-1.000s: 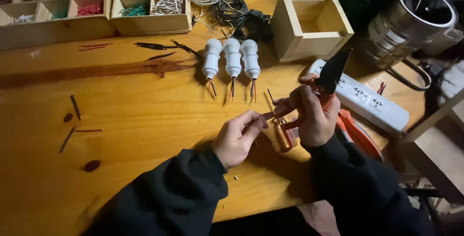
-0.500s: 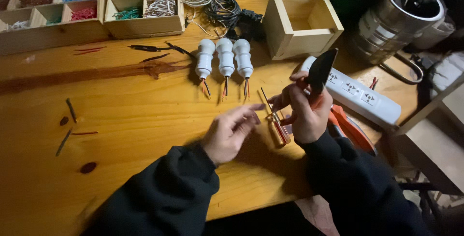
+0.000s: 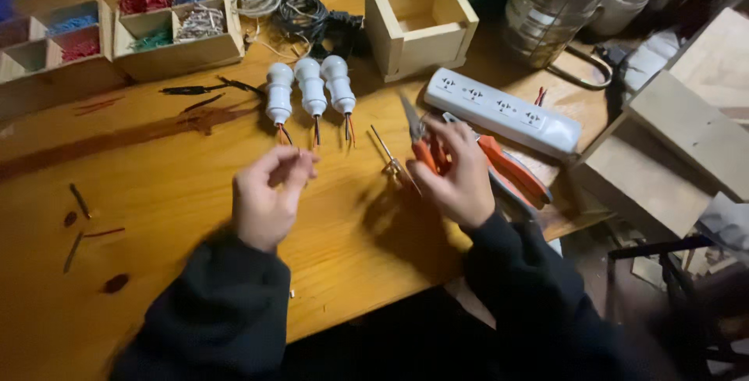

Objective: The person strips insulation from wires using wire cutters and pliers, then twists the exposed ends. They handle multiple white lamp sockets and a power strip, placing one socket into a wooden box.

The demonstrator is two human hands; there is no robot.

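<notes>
A pair of pliers [image 3: 437, 143] with orange handles is held in the right hand [image 3: 460, 174], its dark metal jaws pointing up and away from the person, above a wooden table. A thin metal pin or screwdriver-like tool [image 3: 388, 155] is seen just left of the pliers, slanting toward that hand. Three white bulb holders [image 3: 310, 92] are laid side by side on the table beyond, short red and black wires trailing from their near ends.

Left hand [image 3: 269, 198] now apart, perhaps empty
</notes>
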